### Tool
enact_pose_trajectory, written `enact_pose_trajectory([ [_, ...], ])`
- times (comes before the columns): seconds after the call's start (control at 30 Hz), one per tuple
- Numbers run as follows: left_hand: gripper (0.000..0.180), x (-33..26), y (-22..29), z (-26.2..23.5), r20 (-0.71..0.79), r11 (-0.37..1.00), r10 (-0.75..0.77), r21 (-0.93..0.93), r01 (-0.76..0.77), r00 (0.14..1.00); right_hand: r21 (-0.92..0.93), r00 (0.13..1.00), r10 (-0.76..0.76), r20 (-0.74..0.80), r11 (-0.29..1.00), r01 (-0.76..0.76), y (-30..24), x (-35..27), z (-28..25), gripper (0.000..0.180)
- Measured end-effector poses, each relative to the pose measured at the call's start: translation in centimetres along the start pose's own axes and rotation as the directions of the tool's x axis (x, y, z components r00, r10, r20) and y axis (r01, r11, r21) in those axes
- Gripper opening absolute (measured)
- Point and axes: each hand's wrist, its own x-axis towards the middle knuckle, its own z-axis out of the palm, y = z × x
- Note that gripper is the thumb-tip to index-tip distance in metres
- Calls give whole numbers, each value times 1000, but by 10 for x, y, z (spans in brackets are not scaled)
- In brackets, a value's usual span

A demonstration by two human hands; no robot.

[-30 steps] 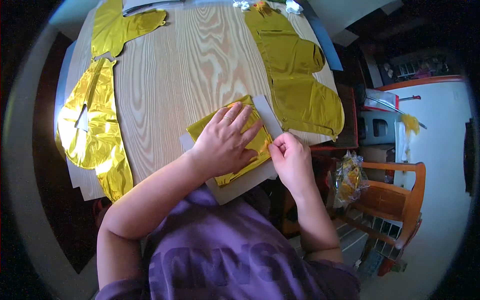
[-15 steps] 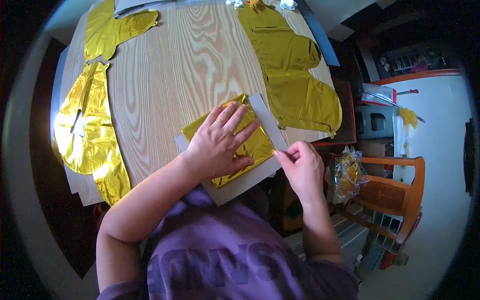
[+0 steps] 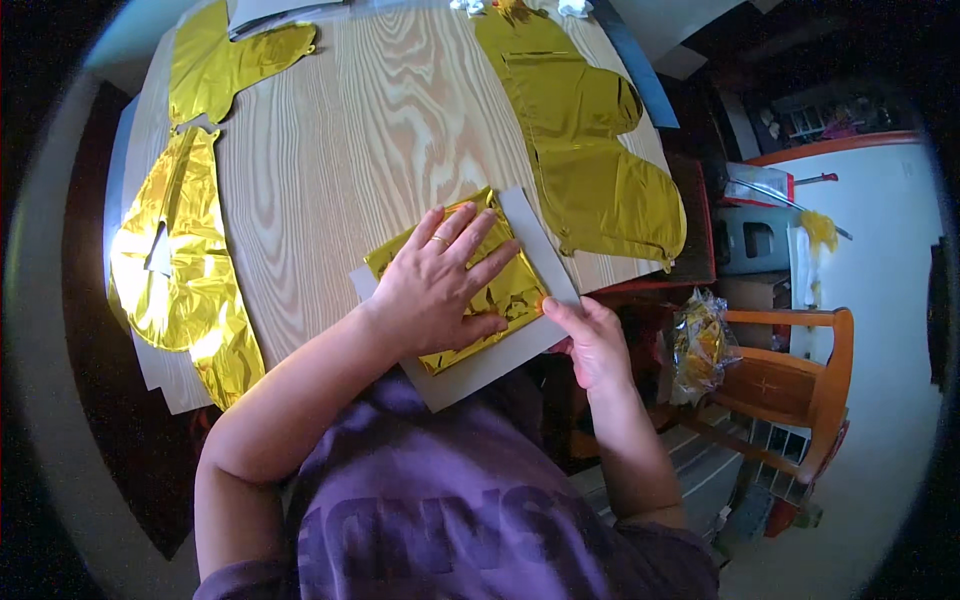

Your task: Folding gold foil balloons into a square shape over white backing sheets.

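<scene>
A folded gold foil balloon [image 3: 518, 285] lies on a grey card [image 3: 535, 235] at the table's near edge. My left hand [image 3: 435, 280] rests flat on the foil, its fingers spread and a ring on one of them. At the right corner my right hand [image 3: 595, 340] grips the grey card; its thumb lies on top by the foil's corner, and its other fingers are partly hidden beneath. A small orange spot shows at the thumb tip, too small to make out.
Flat gold foil balloons lie at the left [image 3: 175, 250] and right [image 3: 590, 150] of the wooden table [image 3: 330, 130]. White crumpled pieces [image 3: 575, 8] sit at the far edge. On the right a wooden chair [image 3: 775, 385] stands beside a clear bag [image 3: 700, 345] with gold foil in it.
My right hand has shifted from pinching at the foil's right corner to holding the card's corner, thumb on top. My left hand stays in place on the foil.
</scene>
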Motion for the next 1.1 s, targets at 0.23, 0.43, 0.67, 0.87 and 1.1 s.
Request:
enact_pose_trajectory([
  [0.23, 83, -5, -2, -2, 16, 1000, -5, 12, 5, 1000, -491, 956, -292, -25, 837, 243, -4, -4, 13, 29],
  [0.43, 80, -6, -1, -5, 65, 999, -19, 35, 17, 998, -251, 1000, 30, 4, 968, -28, -25, -7, 8, 33],
  [0.67, 79, -6, -1, -7, 67, 999, -12, 41, 9, 998, -28, 956, 131, 262, 991, -128, -33, 8, -12, 36],
  [0.87, 79, -5, -2, -3, 56, 1000, -13, 23, 12, 998, -200, 958, 134, 254, 976, -84, -42, 6, 2, 30],
  [1.1, 65, 1, -17, -11, -90, 961, -63, -275, 36, 994, -260, 970, -29, 243, 961, 94, -36, 1, 9, 23],
])
